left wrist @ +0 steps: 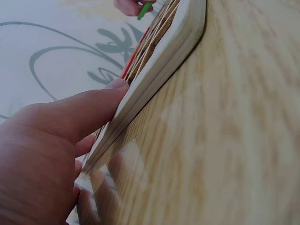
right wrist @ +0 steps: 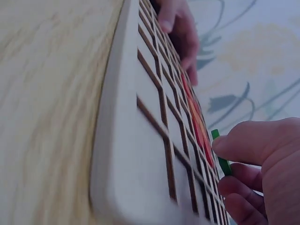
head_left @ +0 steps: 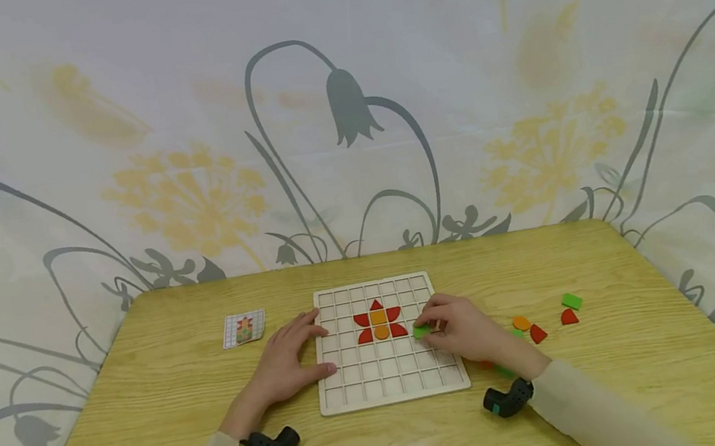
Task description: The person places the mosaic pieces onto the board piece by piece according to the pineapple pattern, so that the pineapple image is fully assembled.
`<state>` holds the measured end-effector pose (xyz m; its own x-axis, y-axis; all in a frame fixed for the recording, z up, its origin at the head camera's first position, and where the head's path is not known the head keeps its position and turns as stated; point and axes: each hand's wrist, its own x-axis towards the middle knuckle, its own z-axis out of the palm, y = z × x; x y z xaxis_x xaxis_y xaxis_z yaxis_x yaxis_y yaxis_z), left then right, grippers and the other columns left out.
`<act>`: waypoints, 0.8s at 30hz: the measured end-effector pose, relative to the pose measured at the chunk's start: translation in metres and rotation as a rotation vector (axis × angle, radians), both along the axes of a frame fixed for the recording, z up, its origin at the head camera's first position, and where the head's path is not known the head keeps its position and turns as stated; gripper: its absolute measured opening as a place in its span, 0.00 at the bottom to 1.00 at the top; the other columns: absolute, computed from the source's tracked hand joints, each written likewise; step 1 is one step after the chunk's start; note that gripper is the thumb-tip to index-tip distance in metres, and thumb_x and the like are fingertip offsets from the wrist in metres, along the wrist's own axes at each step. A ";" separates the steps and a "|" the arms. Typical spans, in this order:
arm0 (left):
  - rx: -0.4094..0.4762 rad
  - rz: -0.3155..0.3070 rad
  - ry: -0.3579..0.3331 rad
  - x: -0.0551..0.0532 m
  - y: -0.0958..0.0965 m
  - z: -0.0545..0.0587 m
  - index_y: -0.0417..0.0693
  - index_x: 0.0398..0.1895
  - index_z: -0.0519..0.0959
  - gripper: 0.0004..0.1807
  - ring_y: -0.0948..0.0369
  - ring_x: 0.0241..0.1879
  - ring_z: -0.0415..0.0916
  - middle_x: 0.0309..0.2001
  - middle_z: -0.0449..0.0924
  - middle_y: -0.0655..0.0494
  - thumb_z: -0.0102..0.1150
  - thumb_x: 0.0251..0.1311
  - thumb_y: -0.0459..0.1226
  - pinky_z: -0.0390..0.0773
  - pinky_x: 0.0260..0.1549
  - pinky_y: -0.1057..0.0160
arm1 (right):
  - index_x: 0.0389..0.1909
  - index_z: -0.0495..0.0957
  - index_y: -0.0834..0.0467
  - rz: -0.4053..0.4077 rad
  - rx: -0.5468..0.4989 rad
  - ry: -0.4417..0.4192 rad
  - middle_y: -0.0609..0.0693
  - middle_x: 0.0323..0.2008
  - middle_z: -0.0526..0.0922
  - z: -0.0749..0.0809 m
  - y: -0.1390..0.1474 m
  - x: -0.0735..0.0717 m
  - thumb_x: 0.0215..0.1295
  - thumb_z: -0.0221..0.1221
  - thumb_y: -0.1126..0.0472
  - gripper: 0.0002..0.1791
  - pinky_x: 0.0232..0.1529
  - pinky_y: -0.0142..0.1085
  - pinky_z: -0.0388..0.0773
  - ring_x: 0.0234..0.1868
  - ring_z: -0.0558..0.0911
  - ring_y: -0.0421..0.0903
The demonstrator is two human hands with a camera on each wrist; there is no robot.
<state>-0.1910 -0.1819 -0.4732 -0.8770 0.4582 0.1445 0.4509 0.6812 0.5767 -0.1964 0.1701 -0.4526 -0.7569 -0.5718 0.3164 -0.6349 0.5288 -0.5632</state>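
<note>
A pale wooden grid board [head_left: 353, 373] lies on the table, with red and orange pieces [head_left: 379, 318] set in its cells as a flower shape. My right hand [head_left: 456, 326] pinches a green tile [right wrist: 225, 164] between thumb and fingers, over the board's right part beside the red pieces. In the right wrist view the tile is held on edge. My left hand [head_left: 291, 358] rests at the board's left edge, its thumb [left wrist: 101, 101] against the rim and its fingers stretched along the side.
A small pattern card [head_left: 244, 328] lies left of the board. To the right are loose pieces: an orange disc [head_left: 521, 322], red quarter pieces [head_left: 569, 316] and a green tile [head_left: 572, 300]. More pieces are partly hidden under the right wrist. A printed curtain [head_left: 350, 177] stands behind the table.
</note>
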 end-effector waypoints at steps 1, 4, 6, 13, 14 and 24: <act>-0.003 -0.001 0.004 0.000 0.000 0.000 0.52 0.58 0.77 0.29 0.45 0.75 0.49 0.76 0.57 0.50 0.67 0.57 0.55 0.49 0.68 0.35 | 0.41 0.86 0.58 0.011 0.004 -0.006 0.46 0.40 0.80 0.000 -0.005 0.000 0.59 0.68 0.66 0.09 0.33 0.32 0.78 0.34 0.77 0.40; -0.011 0.000 0.000 -0.001 0.001 0.000 0.52 0.58 0.77 0.29 0.46 0.75 0.49 0.76 0.57 0.51 0.67 0.57 0.55 0.49 0.68 0.35 | 0.41 0.86 0.56 0.044 0.015 -0.014 0.45 0.40 0.80 -0.003 -0.020 0.000 0.60 0.68 0.66 0.08 0.33 0.31 0.77 0.32 0.76 0.38; -0.012 0.001 0.000 -0.001 0.001 0.000 0.52 0.58 0.77 0.29 0.46 0.75 0.49 0.76 0.57 0.51 0.67 0.57 0.55 0.49 0.68 0.35 | 0.40 0.86 0.55 0.066 0.019 -0.022 0.44 0.40 0.80 -0.004 -0.028 0.000 0.61 0.68 0.65 0.07 0.33 0.31 0.76 0.32 0.75 0.37; -0.014 0.000 -0.005 -0.001 0.002 0.000 0.52 0.57 0.77 0.29 0.46 0.75 0.49 0.76 0.57 0.51 0.67 0.57 0.55 0.49 0.68 0.35 | 0.38 0.86 0.55 0.107 0.000 -0.058 0.43 0.37 0.78 -0.011 -0.042 0.003 0.61 0.69 0.65 0.06 0.34 0.30 0.77 0.33 0.74 0.37; -0.013 0.000 -0.005 -0.001 0.002 0.000 0.52 0.57 0.77 0.29 0.46 0.75 0.49 0.76 0.57 0.51 0.68 0.57 0.55 0.49 0.68 0.35 | 0.38 0.86 0.55 0.104 -0.004 -0.058 0.43 0.37 0.78 -0.012 -0.043 0.004 0.61 0.69 0.65 0.05 0.34 0.30 0.77 0.33 0.74 0.36; -0.029 0.015 -0.012 -0.001 -0.001 -0.002 0.54 0.59 0.77 0.30 0.48 0.76 0.48 0.77 0.56 0.54 0.68 0.56 0.55 0.48 0.69 0.37 | 0.42 0.85 0.55 0.103 0.024 -0.056 0.44 0.43 0.79 -0.012 -0.043 0.007 0.63 0.67 0.66 0.08 0.35 0.30 0.78 0.35 0.75 0.36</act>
<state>-0.1924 -0.1832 -0.4755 -0.8856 0.4486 0.1205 0.4334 0.7046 0.5619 -0.1897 0.1272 -0.4650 -0.7100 -0.6541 0.2610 -0.6545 0.4761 -0.5873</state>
